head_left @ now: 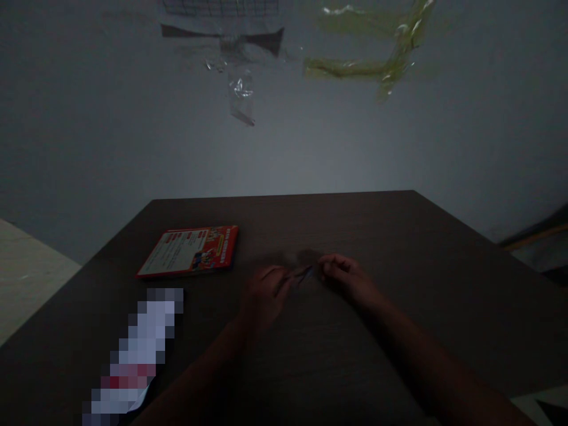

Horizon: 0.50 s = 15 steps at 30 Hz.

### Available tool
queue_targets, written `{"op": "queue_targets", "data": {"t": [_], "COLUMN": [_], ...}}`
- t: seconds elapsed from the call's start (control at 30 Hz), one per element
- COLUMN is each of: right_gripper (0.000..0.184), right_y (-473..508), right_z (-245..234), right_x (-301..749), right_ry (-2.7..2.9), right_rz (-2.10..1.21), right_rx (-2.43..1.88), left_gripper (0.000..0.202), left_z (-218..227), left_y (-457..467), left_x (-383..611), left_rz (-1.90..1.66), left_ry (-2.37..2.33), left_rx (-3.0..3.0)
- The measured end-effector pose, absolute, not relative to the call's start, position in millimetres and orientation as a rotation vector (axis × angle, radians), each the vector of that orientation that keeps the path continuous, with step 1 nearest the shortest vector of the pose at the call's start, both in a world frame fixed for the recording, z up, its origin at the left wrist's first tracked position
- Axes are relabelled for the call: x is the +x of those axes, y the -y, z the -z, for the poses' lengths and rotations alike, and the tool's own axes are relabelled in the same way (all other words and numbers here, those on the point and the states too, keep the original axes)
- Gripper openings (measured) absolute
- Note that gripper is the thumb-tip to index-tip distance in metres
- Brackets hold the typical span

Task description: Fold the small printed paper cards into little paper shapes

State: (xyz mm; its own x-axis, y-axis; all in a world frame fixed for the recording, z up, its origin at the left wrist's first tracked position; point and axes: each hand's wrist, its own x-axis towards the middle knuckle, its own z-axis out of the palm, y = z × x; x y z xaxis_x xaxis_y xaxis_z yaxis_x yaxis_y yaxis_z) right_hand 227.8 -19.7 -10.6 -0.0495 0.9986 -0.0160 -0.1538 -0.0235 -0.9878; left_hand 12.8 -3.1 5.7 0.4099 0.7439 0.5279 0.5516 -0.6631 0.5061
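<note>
My left hand (265, 293) is closed above the middle of the table, its fingers pinched around a small, thin, dark piece (303, 274) that points toward the right. The piece is too dim and blurred to name. Just to the right, my right hand (348, 277) is also closed, thumb and fingertips pressed together near the far end of that piece. Whether the right fingertips touch it, or hold something else tiny, I cannot make out. Both forearms come in from the bottom edge.
A flat red printed box or book (189, 251) lies on the dark wooden table (355, 219), left of my hands. Nearer me lies a long bright item (137, 349) covered by pixel blocks. Behind the table rises a grey wall (284, 148) with yellowish tape (346, 68) and clear tape.
</note>
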Motion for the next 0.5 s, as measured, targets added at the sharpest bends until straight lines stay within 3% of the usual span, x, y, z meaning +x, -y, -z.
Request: {"op": "queue_targets", "data": {"t": [0.2,0.37,0.5], "right_gripper": [0.031,0.022,0.025], "right_y": [25.5,22.8,22.2], "right_z": [5.2,9.9,11.5], "right_x": [218.3,216.5,217.1], "right_ry": [1.392,1.394,1.322], "right_rz": [-1.176,-1.176,-1.167], "right_rx": [-1.15,-1.14,-1.171], "left_gripper": [0.021,0.029,0.028], "left_z": [-2.2,-7.8,-6.0], "left_y": [4.4,9.1,9.0], "left_x": [13.3,21.8,25.3], "left_rz": [-1.041,-1.031,-1.012], "left_ry": [-1.312,-1.104,-1.037], "left_rx": [1.791,1.293,1.169]}}
